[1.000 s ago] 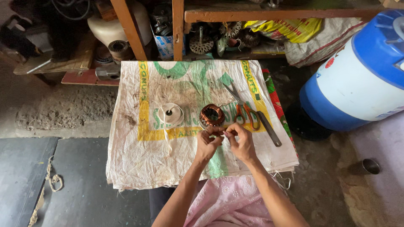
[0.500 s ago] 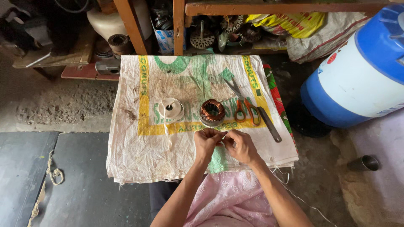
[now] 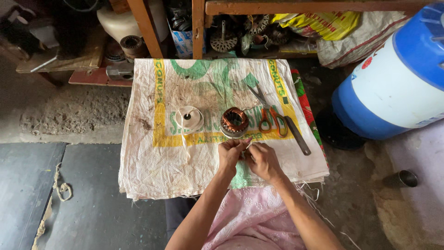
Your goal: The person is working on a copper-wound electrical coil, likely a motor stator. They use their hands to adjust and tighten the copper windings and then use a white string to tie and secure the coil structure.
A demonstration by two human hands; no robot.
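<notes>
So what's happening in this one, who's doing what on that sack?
A person works over a woven sack spread as a work surface. The left hand and right hand meet just in front of a copper-wound coil, pinching a thin white string between the fingers. A white spool sits left of the coil; orange-handled scissors and a dark tool lie to its right, untouched.
</notes>
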